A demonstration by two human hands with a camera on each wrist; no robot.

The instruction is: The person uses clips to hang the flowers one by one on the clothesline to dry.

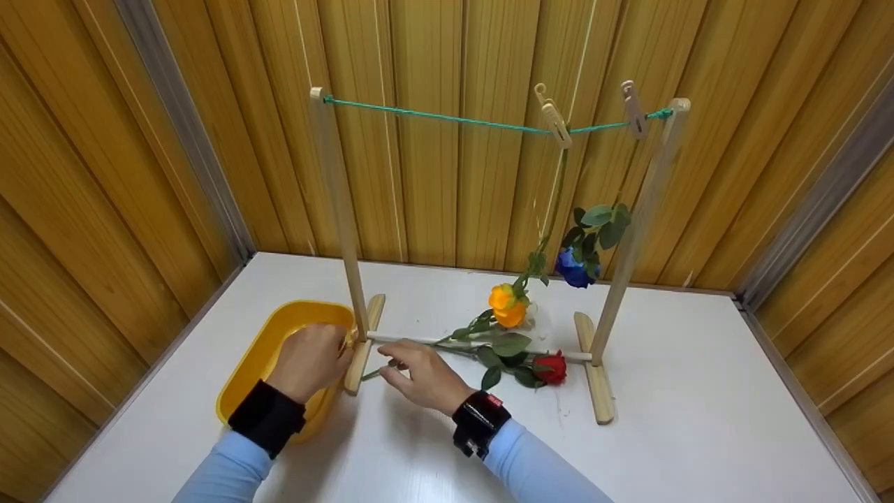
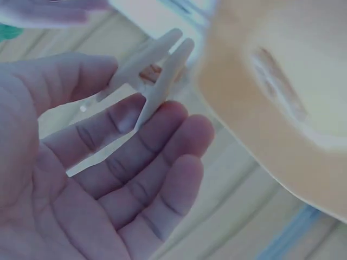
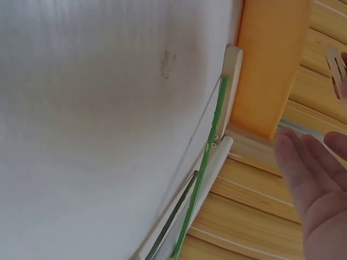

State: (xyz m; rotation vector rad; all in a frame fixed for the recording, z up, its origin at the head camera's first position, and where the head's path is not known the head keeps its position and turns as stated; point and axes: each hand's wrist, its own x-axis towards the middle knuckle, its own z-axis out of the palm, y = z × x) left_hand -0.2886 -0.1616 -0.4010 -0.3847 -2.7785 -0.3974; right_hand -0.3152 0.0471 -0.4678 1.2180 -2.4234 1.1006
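Note:
My left hand (image 1: 313,358) is above the inner edge of the yellow basin (image 1: 241,367). It pinches a pale clothespin (image 2: 162,89) between thumb and index finger, its far prongs spread apart. The other fingers lie loosely bent below. My right hand (image 1: 422,375), fingers relaxed and holding nothing, hovers over the stem side of a red rose (image 1: 552,367) lying on the table. In the right wrist view, green stems (image 3: 201,173) pass left of this hand (image 3: 320,195), apart from it. The rose's leaves (image 1: 512,344) lie across the rack's low white rod (image 1: 398,338).
A wooden rack (image 1: 335,202) carries a green cord (image 1: 447,117). Two clothespins on it, one cream (image 1: 555,124) and one pinkish (image 1: 633,112), hold a hanging yellow rose (image 1: 508,306) and blue rose (image 1: 576,269). Wood-patterned walls (image 1: 447,188) enclose the white table (image 1: 698,391).

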